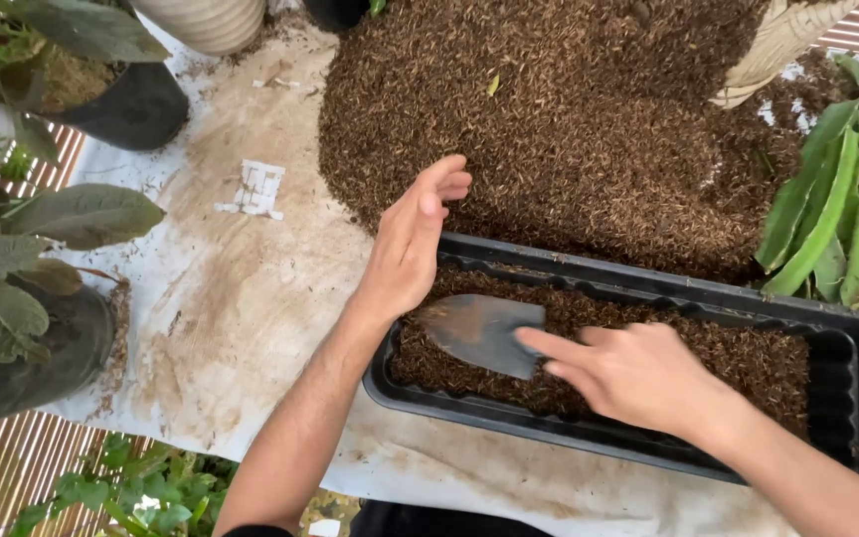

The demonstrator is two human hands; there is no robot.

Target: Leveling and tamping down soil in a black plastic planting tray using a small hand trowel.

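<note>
Right hand (638, 373): clamped on a trowel (479, 331), forefinger laid along the blade's back to steady it, blade low over the fill inside the tray (847, 343). Trowel: dull grey metal, pointed, slightly blurred; handle hidden in the grip. Left hand (410, 239): fingers apart and loosely curved, holding nothing, poised at the tray's far rim beside the husk pile (569, 119). Tray: long, black plastic, part-filled with brown husk, resting on a stained white sheet (241, 288). Potted plants (22, 288) at the edges.
</note>
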